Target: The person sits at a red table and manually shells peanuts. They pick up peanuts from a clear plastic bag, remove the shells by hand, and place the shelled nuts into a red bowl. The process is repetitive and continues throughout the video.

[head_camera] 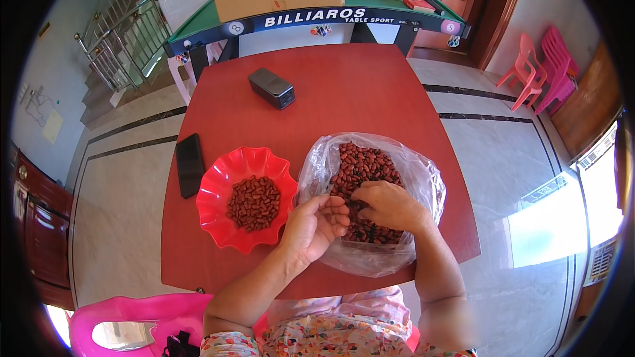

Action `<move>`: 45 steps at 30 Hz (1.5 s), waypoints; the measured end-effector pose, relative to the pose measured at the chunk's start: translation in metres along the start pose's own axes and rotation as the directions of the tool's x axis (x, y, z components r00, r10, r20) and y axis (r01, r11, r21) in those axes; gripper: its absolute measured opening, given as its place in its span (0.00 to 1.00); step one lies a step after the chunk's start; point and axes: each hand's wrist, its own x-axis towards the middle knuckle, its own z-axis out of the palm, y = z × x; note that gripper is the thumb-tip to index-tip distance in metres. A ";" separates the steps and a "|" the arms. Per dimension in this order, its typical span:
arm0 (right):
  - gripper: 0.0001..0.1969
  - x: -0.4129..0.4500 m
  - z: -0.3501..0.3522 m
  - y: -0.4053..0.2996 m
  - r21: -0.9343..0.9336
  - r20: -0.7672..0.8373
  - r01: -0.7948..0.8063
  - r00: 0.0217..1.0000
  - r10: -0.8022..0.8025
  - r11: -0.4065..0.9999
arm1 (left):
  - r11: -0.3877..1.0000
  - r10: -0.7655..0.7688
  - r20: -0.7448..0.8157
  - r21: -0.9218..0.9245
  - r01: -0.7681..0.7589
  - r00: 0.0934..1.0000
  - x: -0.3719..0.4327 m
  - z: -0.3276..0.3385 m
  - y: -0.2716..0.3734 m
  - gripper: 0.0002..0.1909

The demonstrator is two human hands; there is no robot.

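On a red table, a clear plastic bag (426, 158) stands with its mouth spread wide, filled with dark red kidney beans (369, 161) and some small black bits. My right hand (392, 206) reaches into the bag, its bent fingertips at the beans; whether they pinch any is hidden. Over the bag's left edge, my left hand (317, 225) is cupped palm up, fingers loosely curled toward my right hand. I see nothing in its palm. Left of the bag, a red wavy-rimmed plastic bowl (213, 208) holds a pile of reddish-brown kidney beans (254, 203).
A black smartphone (190, 166) lies by the table's left edge, and a dark grey box-shaped device (271, 88) farther back. Beyond the table (342, 89) stands a billiard table (198, 25) bearing a cardboard box (278, 5). A pink plastic chair (124, 307) is at lower left.
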 end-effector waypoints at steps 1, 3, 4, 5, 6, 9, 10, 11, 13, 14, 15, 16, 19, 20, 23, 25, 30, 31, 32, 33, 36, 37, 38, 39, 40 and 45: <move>0.09 0.000 0.000 0.000 -0.003 0.005 -0.007 1.000 0.007 1.000 | 1.000 -0.001 -0.001 0.002 0.001 1.000 0.000 0.000 0.000 0.14; 0.09 0.000 -0.001 -0.001 -0.007 0.016 -0.021 1.000 0.021 1.000 | 1.000 -0.004 0.000 0.006 0.004 1.000 0.000 0.000 0.000 0.14; 0.09 0.000 -0.001 -0.001 -0.009 0.021 -0.023 1.000 0.023 1.000 | 1.000 -0.005 0.002 0.008 0.005 1.000 0.001 -0.001 0.000 0.14; 0.08 0.000 -0.001 -0.001 -0.011 0.026 -0.025 0.999 0.025 1.000 | 1.000 -0.006 0.003 0.010 0.006 1.000 0.001 -0.001 0.000 0.14; 0.08 0.000 -0.002 -0.001 -0.013 0.031 -0.026 0.999 0.027 1.000 | 1.000 -0.008 0.008 -0.001 0.008 1.000 0.001 -0.001 0.000 0.13; 0.08 0.000 -0.002 0.000 0.006 0.022 -0.028 0.999 0.028 1.000 | 1.000 -0.013 0.018 -0.021 0.013 1.000 0.000 0.000 0.001 0.12; 0.08 0.000 -0.002 0.001 0.018 0.015 -0.025 1.000 0.024 1.000 | 1.000 -0.013 0.019 -0.020 0.013 1.000 0.000 0.000 0.000 0.12; 0.09 0.000 -0.002 0.002 0.031 0.007 -0.021 1.000 0.020 0.999 | 1.000 -0.013 0.019 -0.019 0.013 1.000 0.000 0.000 0.000 0.12; 0.09 0.000 -0.001 0.004 0.064 -0.009 -0.015 1.000 0.016 0.998 | 1.000 -0.014 0.024 -0.021 0.014 1.000 0.001 -0.001 0.000 0.12; 0.09 0.001 -0.001 0.005 0.083 -0.017 -0.014 1.000 0.016 0.996 | 1.000 -0.014 0.027 -0.022 0.015 1.000 0.001 -0.001 0.000 0.12; 0.09 0.001 -0.001 0.006 0.103 -0.025 -0.014 1.000 0.016 0.995 | 1.000 -0.015 0.030 -0.024 0.016 0.999 0.001 -0.001 0.000 0.12; 0.09 0.000 -0.001 0.006 0.113 -0.039 -0.006 0.999 0.010 0.994 | 1.000 -0.016 0.034 -0.027 0.017 0.999 0.001 -0.001 0.000 0.12; 0.09 0.000 -0.001 0.005 0.137 -0.110 0.042 0.994 -0.027 0.990 | 1.000 -0.014 0.032 -0.004 0.014 0.999 0.001 -0.001 0.000 0.13; 0.08 0.001 -0.002 0.004 0.141 -0.152 0.073 0.987 -0.051 0.987 | 1.000 -0.012 0.030 0.008 0.012 0.999 0.001 -0.001 0.000 0.13; 0.07 0.003 -0.009 -0.001 0.219 -0.240 0.097 0.970 -0.043 0.971 | 1.000 -0.012 0.046 0.011 0.012 0.999 0.002 -0.002 -0.001 0.13; 0.06 0.003 -0.013 -0.006 0.299 -0.279 0.097 0.960 -0.011 0.949 | 1.000 -0.015 0.055 0.007 0.015 0.998 0.001 -0.001 0.000 0.13; 0.04 0.003 -0.017 -0.017 0.427 -0.287 0.152 0.957 -0.026 0.892 | 0.999 -0.044 0.084 0.036 0.041 0.995 0.001 0.000 0.000 0.13; 0.04 0.003 -0.016 -0.017 0.453 -0.281 0.174 0.959 -0.046 0.875 | 0.998 -0.050 0.090 0.039 0.047 0.995 0.001 0.002 0.000 0.13; 0.04 0.003 -0.013 -0.017 0.478 -0.275 0.196 0.959 -0.066 0.856 | 0.998 -0.056 0.095 0.043 0.052 0.994 0.000 0.002 0.000 0.13; 0.04 0.003 -0.011 -0.017 0.503 -0.269 0.217 0.959 -0.087 0.837 | 0.998 -0.061 0.111 0.039 0.057 0.992 0.001 0.002 0.000 0.13; 0.04 0.004 -0.010 -0.019 0.478 -0.340 0.295 0.930 -0.135 0.828 | 0.997 -0.074 0.130 0.030 0.070 0.989 0.001 0.001 0.000 0.13; 0.05 0.004 -0.011 -0.018 0.448 -0.336 0.268 0.934 -0.117 0.853 | 0.997 -0.075 0.118 0.026 0.073 0.990 0.001 0.000 0.000 0.13; 0.05 0.004 -0.013 -0.015 0.417 -0.333 0.240 0.938 -0.098 0.877 | 0.997 -0.077 0.105 0.022 0.076 0.991 0.001 0.000 0.000 0.12; 0.05 0.003 -0.014 -0.013 0.386 -0.331 0.208 0.941 -0.076 0.899 | 0.997 -0.070 0.094 0.017 0.069 0.993 0.000 0.000 0.000 0.12; 0.05 0.003 -0.013 -0.009 0.315 -0.323 0.165 0.945 -0.058 0.934 | 0.998 -0.062 0.083 0.012 0.062 0.995 0.000 0.001 0.001 0.12; 0.08 0.001 -0.006 0.006 0.045 -0.198 -0.074 0.977 0.082 0.996 | 0.999 -0.042 0.049 -0.010 0.043 0.998 -0.001 0.002 0.000 0.12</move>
